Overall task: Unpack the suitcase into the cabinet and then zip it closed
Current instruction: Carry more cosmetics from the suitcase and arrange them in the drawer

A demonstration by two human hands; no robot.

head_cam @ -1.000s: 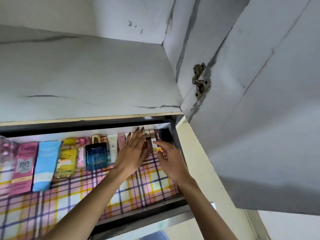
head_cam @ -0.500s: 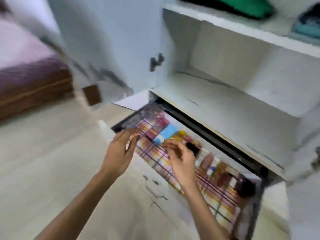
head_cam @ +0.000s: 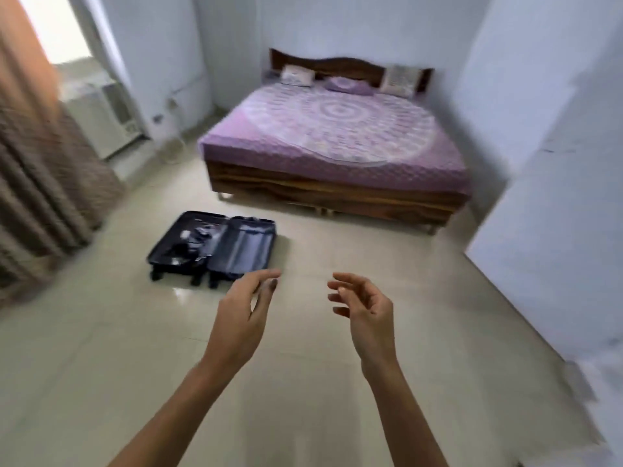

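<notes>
my left hand [head_cam: 244,310] and right hand [head_cam: 365,306] hang loose, holding nothing. the suitcase [head_cam: 214,249] lies unzipped on the floor at eleven o'clock, maybe with small things left inside.

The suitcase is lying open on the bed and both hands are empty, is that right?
Not quite. The head view shows the suitcase lying open on the floor, short of the bed, not on it. The left hand and right hand are indeed empty.
</notes>
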